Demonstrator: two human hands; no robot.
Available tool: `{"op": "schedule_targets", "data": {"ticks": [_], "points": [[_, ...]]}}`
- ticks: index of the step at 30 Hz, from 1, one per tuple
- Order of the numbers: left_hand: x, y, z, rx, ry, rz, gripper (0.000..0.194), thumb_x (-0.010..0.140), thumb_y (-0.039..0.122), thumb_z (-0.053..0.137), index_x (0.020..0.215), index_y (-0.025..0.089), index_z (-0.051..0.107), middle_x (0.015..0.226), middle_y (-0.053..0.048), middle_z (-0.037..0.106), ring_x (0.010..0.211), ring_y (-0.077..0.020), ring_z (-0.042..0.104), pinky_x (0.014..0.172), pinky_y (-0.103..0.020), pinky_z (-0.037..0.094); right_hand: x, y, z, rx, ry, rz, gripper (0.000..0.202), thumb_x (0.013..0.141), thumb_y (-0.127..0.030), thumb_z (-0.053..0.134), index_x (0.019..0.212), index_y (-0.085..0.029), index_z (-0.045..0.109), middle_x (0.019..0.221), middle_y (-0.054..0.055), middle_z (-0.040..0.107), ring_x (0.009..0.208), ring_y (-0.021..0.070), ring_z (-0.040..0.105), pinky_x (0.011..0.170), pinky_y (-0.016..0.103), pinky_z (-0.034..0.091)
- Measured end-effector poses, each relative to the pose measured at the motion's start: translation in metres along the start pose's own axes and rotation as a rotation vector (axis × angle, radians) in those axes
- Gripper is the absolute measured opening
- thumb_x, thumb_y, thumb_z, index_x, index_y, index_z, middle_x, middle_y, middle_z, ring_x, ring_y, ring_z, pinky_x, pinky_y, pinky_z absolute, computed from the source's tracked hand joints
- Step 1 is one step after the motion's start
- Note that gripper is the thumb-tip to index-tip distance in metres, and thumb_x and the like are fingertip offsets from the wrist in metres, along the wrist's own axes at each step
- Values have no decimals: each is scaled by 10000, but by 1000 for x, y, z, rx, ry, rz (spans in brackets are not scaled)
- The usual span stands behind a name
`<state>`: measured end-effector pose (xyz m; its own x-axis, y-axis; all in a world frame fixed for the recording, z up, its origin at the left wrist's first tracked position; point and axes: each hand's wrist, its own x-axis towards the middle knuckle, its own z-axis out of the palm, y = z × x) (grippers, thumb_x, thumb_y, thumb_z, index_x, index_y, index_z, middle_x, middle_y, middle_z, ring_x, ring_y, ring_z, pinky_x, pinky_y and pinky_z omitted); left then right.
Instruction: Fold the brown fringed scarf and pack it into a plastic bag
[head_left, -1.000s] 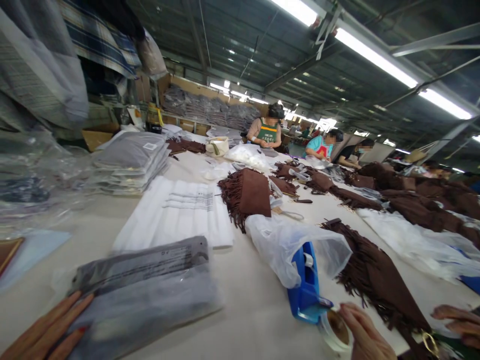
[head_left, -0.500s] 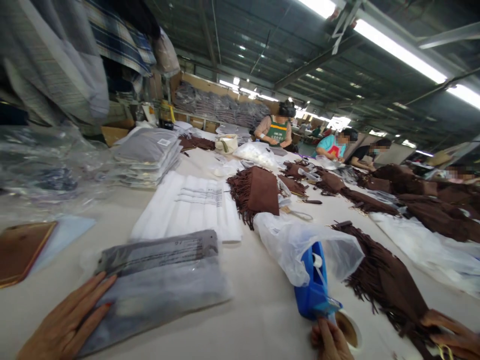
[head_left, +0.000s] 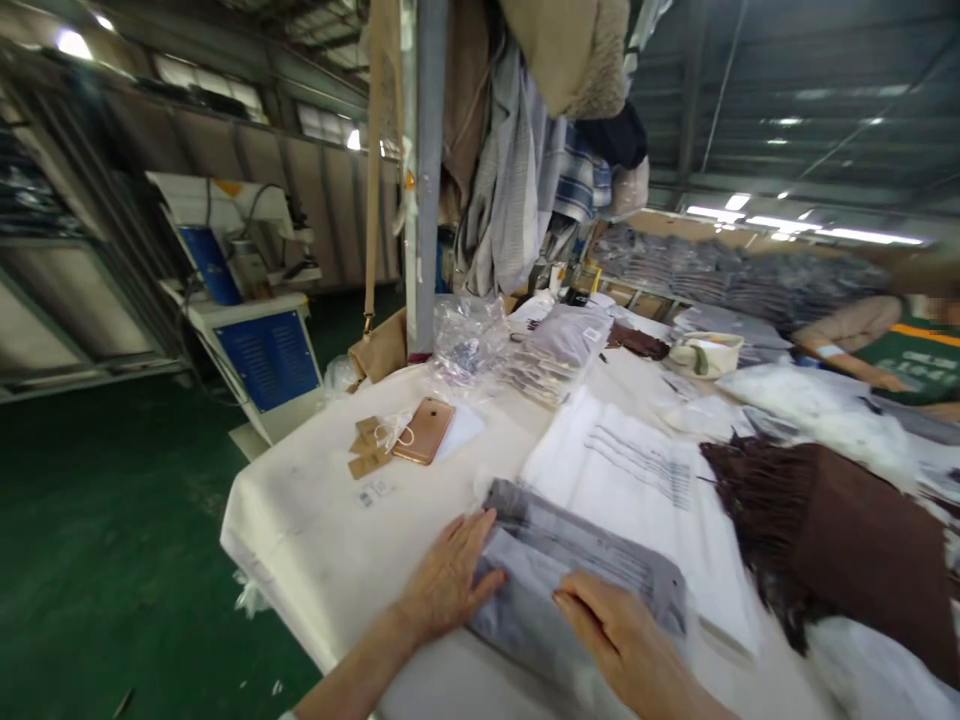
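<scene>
A: Pressing flat on the grey packed garment on the bench, near its front corner?

B: Yes. Left hand rests on its left edge, right hand on top. Fingers spread flat, no grip pinching anything. Even pressure probably keeps the slippery bag from sliding.

A: Wrists?

B: Low, palms down.

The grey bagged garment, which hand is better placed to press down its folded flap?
Probably the right hand: it lies flat on the grey bagged garment beside the flap, while the left hand holds the bag's near edge.
</scene>
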<state>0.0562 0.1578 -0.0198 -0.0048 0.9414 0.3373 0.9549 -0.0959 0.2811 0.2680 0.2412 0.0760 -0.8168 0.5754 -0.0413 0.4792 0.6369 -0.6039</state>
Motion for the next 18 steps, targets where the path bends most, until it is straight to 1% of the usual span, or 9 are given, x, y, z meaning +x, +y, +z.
{"op": "schedule_targets", "data": {"ticks": [2,4,5,7,9,11,14,15,18], "points": [[-1,0,-1,-20,5,-2,639,924,423,387,1412,93,141,1390,-158,424,1293,-210,388,1052,-437,384,49,-16,-11,-192,-173,-72,300,911,-328,331,745,-227,560,705,-13,630,644,120,559,608,243,389],[0,1,-3,-32,-2,-10,662,912,422,420,1410,85,143,1390,-160,423,1297,-215,381,1060,-429,375,85,-21,-10,-294,-254,-75,249,867,-254,407,688,-208,573,667,-7,628,625,115,552,587,233,364],[1,1,-4,-34,-10,-16,670,906,421,436,1409,82,151,1391,-159,422,1298,-218,380,1063,-425,372,98,-20,-6,-322,-278,-65,224,832,-223,445,654,-200,579,645,0,627,616,119,552,577,235,357],[2,2,-7,-32,-26,-28,673,895,421,463,1402,81,180,1392,-154,423,1297,-226,382,1067,-421,367,115,-16,4,-369,-306,-31,174,754,-189,509,602,-191,593,611,15,631,601,132,559,556,241,351],[2,3,-6,-16,-18,-25,676,887,425,479,1401,90,196,1388,-144,431,1287,-234,396,1063,-421,372,121,-11,10,-411,-312,12,131,699,-204,557,582,-194,615,601,19,642,595,143,575,535,242,354],[1,3,-3,15,32,-12,704,887,425,479,1422,111,145,1380,-130,445,1269,-233,422,1044,-408,392,122,-9,10,-454,-274,69,76,652,-258,618,637,-194,655,647,36,669,617,168,605,527,250,376],[-1,-2,7,76,142,42,779,896,438,454,1444,130,-7,1349,-113,483,1219,-217,483,996,-355,435,119,-6,3,-509,-140,162,298,561,-339,708,796,-158,691,757,100,697,675,243,649,532,291,426],[-1,-4,10,98,170,66,793,899,444,445,1442,128,-40,1335,-109,498,1202,-211,500,983,-336,444,117,-4,0,-517,-91,175,354,547,-353,718,844,-161,693,785,106,700,698,259,657,538,301,441],[1,-10,15,145,225,120,804,904,456,431,1437,114,-63,1307,-99,529,1170,-196,528,964,-300,453,105,4,-3,-511,17,144,342,591,-353,685,917,-252,694,831,51,706,791,257,668,580,304,472]]}}
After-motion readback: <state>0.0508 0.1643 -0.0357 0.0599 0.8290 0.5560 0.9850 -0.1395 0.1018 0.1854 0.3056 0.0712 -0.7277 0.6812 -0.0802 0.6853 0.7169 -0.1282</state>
